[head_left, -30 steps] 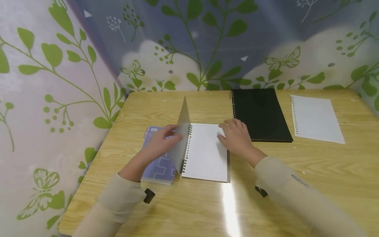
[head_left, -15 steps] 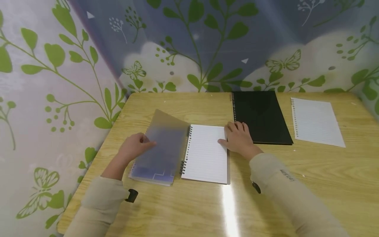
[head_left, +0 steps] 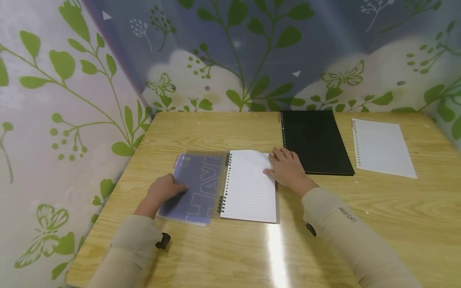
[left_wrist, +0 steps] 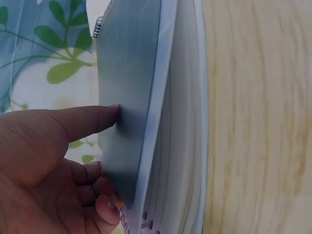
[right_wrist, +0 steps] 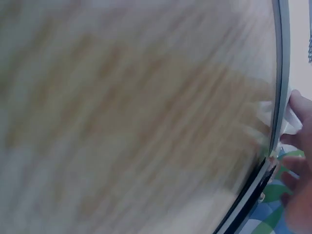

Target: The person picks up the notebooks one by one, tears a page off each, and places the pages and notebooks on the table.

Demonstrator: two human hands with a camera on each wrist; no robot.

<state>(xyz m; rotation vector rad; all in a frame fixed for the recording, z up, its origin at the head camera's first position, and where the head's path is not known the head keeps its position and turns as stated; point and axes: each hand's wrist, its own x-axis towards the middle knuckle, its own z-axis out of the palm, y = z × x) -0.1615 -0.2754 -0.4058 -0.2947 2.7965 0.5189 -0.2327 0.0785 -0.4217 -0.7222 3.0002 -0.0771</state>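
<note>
A spiral notebook with lined white pages (head_left: 250,190) lies open at the table's middle. Its translucent grey cover (head_left: 207,188) is folded left, over a purple notebook (left_wrist: 152,122) with a spiral and slightly spread pages. My left hand (head_left: 163,190) pinches the cover's left edge, thumb on top and fingers curled at the edge. At the upper right corner of the lined page, my right hand (head_left: 288,170) pinches the paper with thumb and fingers. The page's top edge bows up slightly there.
A black spiral notebook (head_left: 317,140) lies behind my right hand, close to its fingers. Farther right is a loose lined sheet (head_left: 383,148) with punched holes. The wooden table (head_left: 216,256) meets a leaf-patterned wall (head_left: 201,80) at the back and left.
My left hand has swung the translucent cover left and down onto the purple notebook. My right hand stays at the page corner, where the top edge now lifts.
</note>
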